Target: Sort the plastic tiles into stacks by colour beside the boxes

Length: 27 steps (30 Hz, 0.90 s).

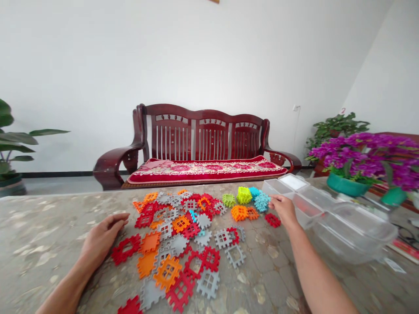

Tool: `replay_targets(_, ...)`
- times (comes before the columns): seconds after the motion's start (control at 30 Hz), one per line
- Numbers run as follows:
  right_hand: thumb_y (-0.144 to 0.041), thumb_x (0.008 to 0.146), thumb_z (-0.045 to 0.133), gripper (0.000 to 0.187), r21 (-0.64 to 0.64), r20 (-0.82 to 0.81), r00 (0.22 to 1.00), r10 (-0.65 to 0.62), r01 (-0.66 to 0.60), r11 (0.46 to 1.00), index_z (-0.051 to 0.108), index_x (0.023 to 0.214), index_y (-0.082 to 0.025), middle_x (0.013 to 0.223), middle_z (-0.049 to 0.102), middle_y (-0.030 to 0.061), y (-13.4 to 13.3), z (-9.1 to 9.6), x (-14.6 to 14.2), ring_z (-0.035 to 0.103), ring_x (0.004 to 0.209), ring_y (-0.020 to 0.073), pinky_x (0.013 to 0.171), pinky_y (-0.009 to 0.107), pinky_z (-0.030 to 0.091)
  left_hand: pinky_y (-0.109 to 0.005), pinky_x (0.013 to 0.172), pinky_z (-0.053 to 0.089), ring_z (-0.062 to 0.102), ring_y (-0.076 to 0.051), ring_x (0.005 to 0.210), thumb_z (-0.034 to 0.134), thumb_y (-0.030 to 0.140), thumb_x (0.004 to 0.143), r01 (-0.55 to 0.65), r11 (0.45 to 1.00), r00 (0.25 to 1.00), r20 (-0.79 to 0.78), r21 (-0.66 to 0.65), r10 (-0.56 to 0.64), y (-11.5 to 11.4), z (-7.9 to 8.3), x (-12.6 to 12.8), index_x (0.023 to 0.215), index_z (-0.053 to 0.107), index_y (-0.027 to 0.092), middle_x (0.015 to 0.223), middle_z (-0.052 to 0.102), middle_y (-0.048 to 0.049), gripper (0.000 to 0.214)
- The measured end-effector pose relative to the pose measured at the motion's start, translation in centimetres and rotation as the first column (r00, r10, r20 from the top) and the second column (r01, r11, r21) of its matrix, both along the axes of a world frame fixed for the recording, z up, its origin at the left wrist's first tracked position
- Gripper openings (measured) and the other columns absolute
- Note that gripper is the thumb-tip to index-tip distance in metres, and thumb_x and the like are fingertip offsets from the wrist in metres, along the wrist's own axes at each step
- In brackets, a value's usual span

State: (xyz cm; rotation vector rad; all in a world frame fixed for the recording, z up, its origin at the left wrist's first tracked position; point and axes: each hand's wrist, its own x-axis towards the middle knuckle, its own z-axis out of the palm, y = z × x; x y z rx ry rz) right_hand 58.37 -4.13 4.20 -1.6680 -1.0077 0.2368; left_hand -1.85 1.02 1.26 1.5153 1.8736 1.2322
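Observation:
Several flat waffle-style building tiles (183,248) in red, orange and grey lie scattered over a stone-patterned table (49,226). At the far side stand small assembled blocks: lime green (244,195), light blue (262,201) and orange (239,213). My left hand (101,237) rests flat on the table, fingers loosely curled, just left of a red tile (126,248). My right hand (284,210) reaches forward with its fingertips at the light blue block, a red tile (273,220) below it. Whether it grips anything is unclear.
A clear plastic box (356,233) and its lid (293,185) sit on the table at the right. Beyond them stand purple flowers in green pots (347,185). A dark wooden bench with a red cushion (203,170) faces the table. A leafy plant (9,144) is at the far left.

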Motion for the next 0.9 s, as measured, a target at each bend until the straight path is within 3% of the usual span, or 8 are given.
replay_targets(0.3, -0.032, 0.073, 0.053, 0.034, -0.103, -0.035, 0.997, -0.063, 0.060, 0.993, 0.075, 0.093, -0.015, 0.067, 0.074, 0.0063, 0.0, -0.3, 0.2, 0.071, 0.065, 0.0233, 0.062, 0.032, 0.057, -0.045, 0.096, 0.052, 0.070, -0.030, 0.098, 0.059, 0.045, 0.065, -0.006, 1.000, 1.000, -0.001, -0.007, 0.006, -0.1, 0.0, 0.0, 0.087, 0.074, 0.027, 0.093, 0.078, -0.0029, 0.032)
replay_targets(0.47, -0.032, 0.073, 0.053, 0.033, -0.043, 0.170, 0.975, -0.140, 0.149, 0.988, 0.076, 0.093, -0.018, 0.095, 0.076, 0.0104, -0.6, 1.6, -0.9, 0.069, 0.092, 0.0266, 0.087, 0.039, 0.052, -0.042, 0.095, 0.052, 0.069, -0.029, 0.099, 0.060, 0.047, 0.064, 0.016, 1.000, 1.000, 0.000, 0.009, -0.016, 0.0, -0.3, -0.1, 0.088, 0.074, 0.026, 0.096, 0.078, -0.0036, 0.035)
replay_targets(0.53, -0.034, 0.076, 0.052, 0.032, -0.023, 0.267, 0.962, -0.057, 0.065, 0.998, 0.076, 0.092, -0.019, 0.098, 0.076, 0.0094, -0.6, 2.3, -3.2, 0.068, 0.091, 0.0253, 0.089, 0.038, 0.051, -0.040, 0.095, 0.051, 0.069, -0.028, 0.099, 0.060, 0.047, 0.064, 0.017, 1.000, 1.000, 0.003, 0.020, -0.017, -0.1, -0.3, 0.0, 0.089, 0.073, 0.025, 0.096, 0.078, -0.0039, 0.036)
replay_targets(0.63, -0.033, 0.079, 0.053, 0.028, -0.112, 0.270, 0.929, 0.252, -0.229, 0.967, 0.076, 0.090, -0.021, 0.092, 0.077, 0.0057, -0.8, 2.8, -8.8, 0.069, 0.084, 0.0223, 0.084, 0.034, 0.051, -0.038, 0.093, 0.052, 0.069, -0.027, 0.097, 0.059, 0.045, 0.064, 0.019, 1.000, 1.000, 0.013, 0.022, -0.019, -0.2, -0.3, 0.1, 0.090, 0.074, 0.024, 0.097, 0.078, -0.0043, 0.036)
replay_targets(0.77, -0.021, 0.081, 0.056, 0.022, -0.274, 0.324, 0.686, 0.651, -0.591, 0.759, 0.076, 0.088, -0.023, 0.090, 0.075, 0.0024, -2.0, 2.3, -16.7, 0.067, 0.084, 0.0176, 0.080, 0.029, 0.049, -0.035, 0.088, 0.054, 0.070, -0.025, 0.095, 0.060, 0.046, 0.066, 0.032, 0.999, 0.998, 0.045, 0.034, -0.033, -0.3, -0.4, 0.2, 0.091, 0.074, 0.023, 0.095, 0.078, -0.0040, 0.037)
replay_targets(0.83, -0.020, 0.081, 0.061, 0.016, -0.331, 0.369, 0.587, 0.721, -0.642, 0.692, 0.076, 0.086, -0.024, 0.091, 0.073, 0.0017, -2.7, 1.9, -19.4, 0.066, 0.087, 0.0165, 0.081, 0.027, 0.047, -0.034, 0.087, 0.054, 0.070, -0.024, 0.093, 0.060, 0.046, 0.066, 0.033, 0.998, 0.997, 0.064, 0.045, -0.036, -0.2, -0.6, 0.1, 0.092, 0.074, 0.022, 0.094, 0.078, -0.0038, 0.037)
replay_targets(0.9, -0.021, 0.082, 0.065, 0.015, -0.390, 0.425, 0.516, 0.744, -0.637, 0.665, 0.077, 0.091, -0.025, 0.096, 0.071, 0.0017, -3.2, 1.6, -21.0, 0.064, 0.093, 0.0168, 0.084, 0.027, 0.045, -0.033, 0.087, 0.054, 0.070, -0.024, 0.092, 0.060, 0.044, 0.066, 0.029, 0.998, 0.996, 0.077, 0.053, -0.033, 0.0, -0.9, 0.1, 0.091, 0.074, 0.022, 0.095, 0.078, -0.0042, 0.037)
